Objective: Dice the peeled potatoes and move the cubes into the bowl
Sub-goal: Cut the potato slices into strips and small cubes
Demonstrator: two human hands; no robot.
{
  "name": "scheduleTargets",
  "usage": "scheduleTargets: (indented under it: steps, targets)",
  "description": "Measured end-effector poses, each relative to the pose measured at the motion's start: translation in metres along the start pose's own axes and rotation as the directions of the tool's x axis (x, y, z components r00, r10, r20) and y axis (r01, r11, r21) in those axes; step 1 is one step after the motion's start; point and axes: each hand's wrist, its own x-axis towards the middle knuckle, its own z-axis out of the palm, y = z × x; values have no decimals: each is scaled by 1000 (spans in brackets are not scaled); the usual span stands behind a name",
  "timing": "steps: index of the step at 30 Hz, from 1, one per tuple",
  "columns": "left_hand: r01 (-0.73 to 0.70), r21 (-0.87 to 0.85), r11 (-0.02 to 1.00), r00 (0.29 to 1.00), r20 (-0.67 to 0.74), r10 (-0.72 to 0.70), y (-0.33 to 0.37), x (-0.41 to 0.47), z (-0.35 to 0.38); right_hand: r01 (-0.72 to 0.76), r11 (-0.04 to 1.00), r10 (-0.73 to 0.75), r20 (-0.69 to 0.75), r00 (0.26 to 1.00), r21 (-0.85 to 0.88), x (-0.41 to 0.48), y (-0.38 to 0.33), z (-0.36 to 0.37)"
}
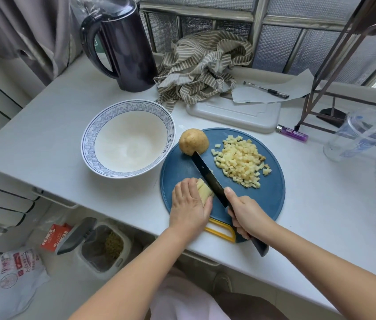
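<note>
From the head view, the left hand is cupped over a stack of slices at the near left of the board, fingers curled down on them to pin them. The right hand grips the handle of the knife, forefinger laid along the spine. The blade rests against the right face of the stack, and its tip ends just beside the half potato at the far edge of the board.

I'd judge the slices to be firm but wet and starchy, so likely to slide on each other. They want holding from the top and the outer side, fingertips tucked back from the blade. The half potato looks dense and rounded and may rock unless it sits on its flat face.

The cubes lie heaped on the right half of the board, a few strays round the edge. They're light and loose, so better scooped or swept with the blade than pinched.

The bowl stands on the tabletop just left of the board, nearly touching it, with no cubes in it that I can see. Down on the floor a bin stands with its lid up, something yellowish inside. I can't tell what.
</note>
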Motion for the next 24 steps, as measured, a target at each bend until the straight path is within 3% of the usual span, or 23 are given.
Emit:
scheduleTargets:
  steps: [3, 8, 14, 24]
  targets:
    - [26, -17, 1000, 1000, 10, -26, 0, 0, -3, -64, 988, 57, 53, 997, 142, -6, 7, -7]
    - [47, -70, 996, 998, 53, -43, -2, 0, -6, -8, 994, 2, 48, 999, 109, -17, 8, -12]
    - [59, -128, 990, 988, 146, -40, -4, -2, -14, 112, 991, -111, 24, 994, -71, -24, -1, -10]
    - [72, -54, 996, 995, 75, -68, -7, -7, -8, 163, 930, -175, -4, 985, -329, -26, -4, -6]
